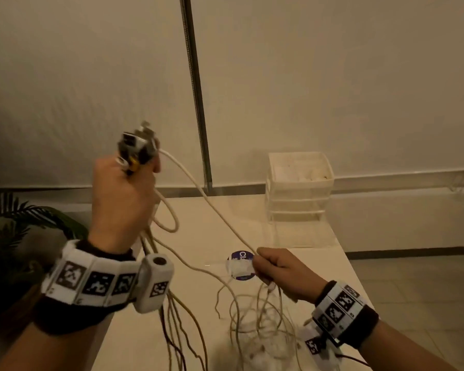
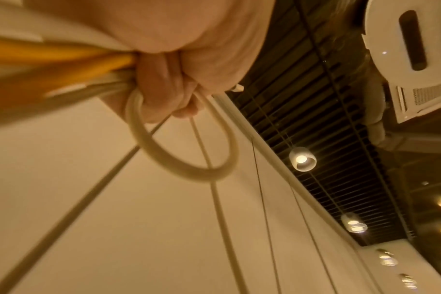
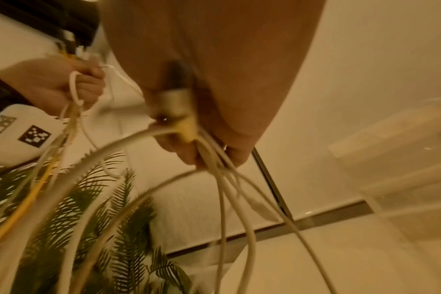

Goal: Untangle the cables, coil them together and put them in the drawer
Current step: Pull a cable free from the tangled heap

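My left hand [image 1: 123, 194] is raised above the table's left side and grips a bundle of white and yellow cables [image 2: 71, 65]. Their plugs [image 1: 137, 145] stick up out of the fist. A small loop [image 1: 169, 218] hangs by the fist. One white cable [image 1: 212, 207] runs taut down to my right hand [image 1: 279, 271], which holds it together with several other strands [image 3: 214, 169]. More tangled cable [image 1: 255, 325] lies on the white table [image 1: 198, 344] under the right hand. The clear plastic drawer unit [image 1: 299, 188] stands at the table's far right.
A round purple sticker [image 1: 239, 257] sits on the table's middle. A leafy green plant [image 1: 16, 236] stands left of the table. A dark metal pole [image 1: 196, 89] runs up the white wall behind. The floor lies beyond the table's right edge.
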{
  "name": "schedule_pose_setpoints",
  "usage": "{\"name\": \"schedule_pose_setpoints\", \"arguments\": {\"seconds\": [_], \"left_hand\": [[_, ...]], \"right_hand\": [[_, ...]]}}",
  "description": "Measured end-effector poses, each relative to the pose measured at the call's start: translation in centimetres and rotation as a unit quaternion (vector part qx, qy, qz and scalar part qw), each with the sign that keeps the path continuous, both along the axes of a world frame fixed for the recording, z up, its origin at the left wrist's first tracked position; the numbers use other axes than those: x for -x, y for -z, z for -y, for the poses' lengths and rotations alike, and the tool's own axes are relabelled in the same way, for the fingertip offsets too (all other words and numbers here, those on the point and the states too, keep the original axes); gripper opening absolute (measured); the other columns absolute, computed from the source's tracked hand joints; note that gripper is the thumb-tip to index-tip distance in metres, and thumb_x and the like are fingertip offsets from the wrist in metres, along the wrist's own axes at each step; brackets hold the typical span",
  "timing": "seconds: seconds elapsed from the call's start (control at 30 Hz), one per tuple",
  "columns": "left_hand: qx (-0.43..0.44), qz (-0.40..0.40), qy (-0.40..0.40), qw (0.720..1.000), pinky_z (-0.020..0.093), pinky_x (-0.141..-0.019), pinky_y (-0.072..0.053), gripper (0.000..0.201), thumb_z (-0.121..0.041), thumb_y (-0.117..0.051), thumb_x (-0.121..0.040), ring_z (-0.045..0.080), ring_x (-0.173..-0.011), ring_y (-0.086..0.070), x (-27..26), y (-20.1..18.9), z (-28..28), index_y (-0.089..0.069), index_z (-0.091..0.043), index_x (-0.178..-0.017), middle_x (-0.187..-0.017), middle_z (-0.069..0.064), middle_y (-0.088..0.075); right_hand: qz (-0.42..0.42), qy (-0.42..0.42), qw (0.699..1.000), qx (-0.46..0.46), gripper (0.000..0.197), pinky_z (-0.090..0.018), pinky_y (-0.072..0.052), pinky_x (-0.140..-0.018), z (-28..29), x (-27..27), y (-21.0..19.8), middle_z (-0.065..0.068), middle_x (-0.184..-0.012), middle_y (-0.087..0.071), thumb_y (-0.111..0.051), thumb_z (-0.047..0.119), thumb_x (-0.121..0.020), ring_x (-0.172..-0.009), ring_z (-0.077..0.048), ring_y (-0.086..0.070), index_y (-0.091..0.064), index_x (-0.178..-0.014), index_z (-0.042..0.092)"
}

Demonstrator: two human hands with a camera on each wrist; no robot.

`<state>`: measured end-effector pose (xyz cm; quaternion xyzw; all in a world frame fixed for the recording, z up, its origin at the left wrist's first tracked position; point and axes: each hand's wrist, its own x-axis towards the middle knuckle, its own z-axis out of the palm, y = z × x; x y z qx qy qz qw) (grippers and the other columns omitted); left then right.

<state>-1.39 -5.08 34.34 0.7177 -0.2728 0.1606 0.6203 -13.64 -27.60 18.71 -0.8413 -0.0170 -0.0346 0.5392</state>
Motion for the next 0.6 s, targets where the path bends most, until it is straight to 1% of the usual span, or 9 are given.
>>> {"name": "schedule_pose_setpoints", "arguments": {"seconds": [0.07, 0.1, 0.2, 0.27, 0.33, 0.4, 0.5, 0.53, 0.6], "left_hand": [[-0.015, 0.011, -0.039, 0.999, 0.043, -0.051, -0.039, 0.032, -0.051, -0.054, -0.088, 0.023, -0.05, -0.042, -0.8, -0.8, -1.1, -0.064, -0.031, -0.066, -0.057, 0.002, -0.049], [-0.044, 0.019, -0.05, 0.998, 0.041, -0.054, -0.041, 0.028, -0.045, -0.055, -0.092, 0.023, -0.053, -0.045, -0.9, -0.7, -1.3, -0.066, -0.031, -0.07, -0.059, 0.003, -0.052], [-0.128, 0.048, -0.075, 0.988, 0.034, -0.07, -0.046, 0.016, -0.027, -0.056, -0.097, 0.021, -0.081, -0.061, -1.2, 0.7, -1.3, -0.069, -0.033, -0.106, -0.091, -0.002, -0.069], [-0.176, 0.09, -0.118, 0.973, 0.024, -0.065, -0.044, 0.031, -0.016, -0.057, -0.097, 0.019, -0.084, -0.062, -0.8, 1.4, -1.2, -0.064, -0.03, -0.123, -0.093, -0.007, -0.065], [-0.216, 0.138, -0.145, 0.956, 0.02, -0.06, -0.038, 0.039, -0.007, -0.056, -0.094, 0.018, -0.076, -0.06, 0.0, 1.6, -1.3, -0.062, -0.026, -0.128, -0.092, -0.003, -0.068], [-0.263, 0.166, -0.115, 0.944, 0.025, -0.063, -0.043, 0.043, -0.008, -0.051, -0.093, 0.02, -0.076, -0.062, 0.4, 1.8, -1.3, -0.061, -0.028, -0.129, -0.096, 0.005, -0.073], [-0.352, 0.162, -0.004, 0.922, 0.034, -0.074, -0.055, 0.057, -0.012, -0.048, -0.088, 0.02, -0.084, -0.068, 0.9, 2.7, -0.2, -0.051, -0.042, -0.136, -0.106, 0.002, -0.075], [-0.361, 0.156, 0.02, 0.919, 0.033, -0.078, -0.056, 0.062, -0.009, -0.05, -0.087, 0.018, -0.086, -0.068, 1.1, 3.2, 0.3, -0.047, -0.044, -0.138, -0.107, 0.0, -0.074], [-0.311, 0.15, 0.043, 0.938, 0.02, -0.077, -0.053, 0.064, -0.002, -0.055, -0.089, 0.009, -0.084, -0.067, 1.3, 3.5, 0.9, -0.048, -0.041, -0.139, -0.102, -0.007, -0.074]], "right_hand": [[-0.006, 0.01, 1.0, 0.029, 0.038, -0.025, -0.039, -0.058, 1.0, -0.1, 0.6, 0.003, -0.058, -0.048, -0.043, 0.025, -0.102, -0.053, -0.01, -0.043, -0.047, -0.07, 0.006], [-0.002, 0.012, 0.999, 0.036, 0.037, -0.028, -0.041, -0.059, 1.3, -0.4, 0.4, 0.001, -0.058, -0.049, -0.044, 0.025, -0.102, -0.054, -0.011, -0.045, -0.048, -0.071, 0.004], [-0.001, 0.014, 1.0, 0.009, 0.036, -0.032, -0.048, -0.063, 2.0, -1.1, -0.7, -0.003, -0.062, -0.05, -0.042, 0.022, -0.102, -0.057, -0.017, -0.05, -0.049, -0.075, -0.001], [-0.007, 0.026, 1.0, -0.01, 0.037, -0.035, -0.049, -0.063, 2.3, -1.4, -1.1, 0.0, -0.058, -0.047, -0.041, 0.02, -0.102, -0.055, -0.018, -0.049, -0.048, -0.077, -0.005], [0.003, 0.055, 0.998, -0.015, 0.035, -0.036, -0.045, -0.059, 2.5, -1.8, -1.5, 0.003, -0.055, -0.045, -0.041, 0.021, -0.102, -0.051, -0.015, -0.046, -0.05, -0.074, 0.003], [0.009, 0.083, 0.996, -0.034, 0.034, -0.034, -0.037, -0.056, 2.5, -2.2, -2.2, 0.0, -0.057, -0.041, -0.04, 0.024, -0.102, -0.051, -0.014, -0.039, -0.052, -0.073, 0.01], [0.021, 0.099, 0.993, -0.063, 0.033, -0.029, -0.031, -0.054, 2.2, -3.1, -4.1, 0.001, -0.059, -0.039, -0.038, 0.024, -0.103, -0.054, -0.012, -0.033, -0.057, -0.081, 0.009], [0.028, 0.1, 0.993, -0.064, 0.032, -0.027, -0.03, -0.053, 2.1, -3.4, -4.8, 0.001, -0.059, -0.04, -0.037, 0.023, -0.103, -0.054, -0.012, -0.033, -0.058, -0.084, 0.008], [0.035, 0.1, 0.992, -0.068, 0.032, -0.026, -0.03, -0.052, 1.7, -3.8, -6.2, -0.002, -0.059, -0.041, -0.035, 0.021, -0.104, -0.053, -0.011, -0.034, -0.058, -0.087, 0.006]]}}
